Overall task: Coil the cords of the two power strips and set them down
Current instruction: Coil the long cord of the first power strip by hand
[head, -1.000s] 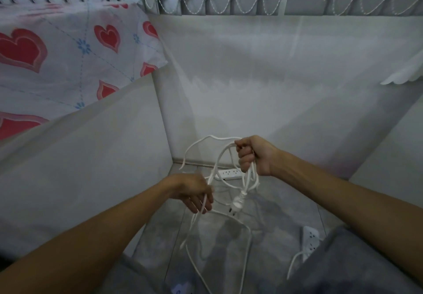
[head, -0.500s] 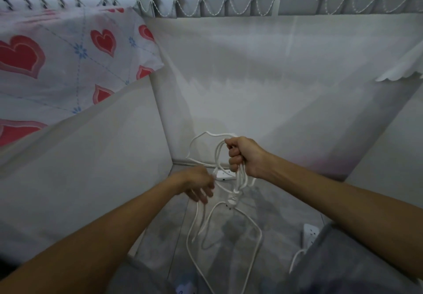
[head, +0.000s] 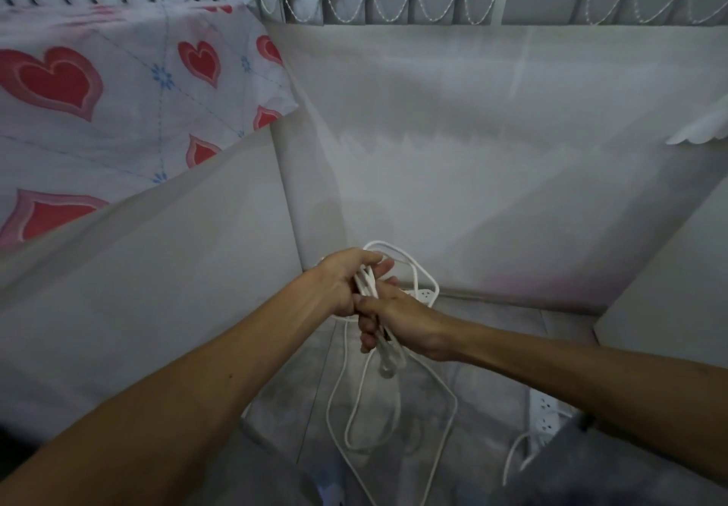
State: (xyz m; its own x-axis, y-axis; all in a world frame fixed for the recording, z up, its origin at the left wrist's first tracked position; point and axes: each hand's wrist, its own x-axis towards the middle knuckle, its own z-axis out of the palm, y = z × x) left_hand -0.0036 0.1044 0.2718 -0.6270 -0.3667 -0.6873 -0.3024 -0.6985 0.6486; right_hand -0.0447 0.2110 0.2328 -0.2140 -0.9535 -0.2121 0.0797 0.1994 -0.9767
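Now our left hand (head: 346, 285) is joining our right hand (head: 402, 320) in front of the power strip (head: 424, 293), all fingers (head: 384, 266) gripping the cord (head: 394, 419). Being limp and light, it's probably needing hold at its gathered loops.

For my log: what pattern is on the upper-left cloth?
The cloth shows red hearts on white; head view.

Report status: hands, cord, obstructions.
Left hand and right hand both grip the cord bundle, loops hanging loose below. First power strip on floor behind hands. Second power strip at right, untouched. Nothing in the way.
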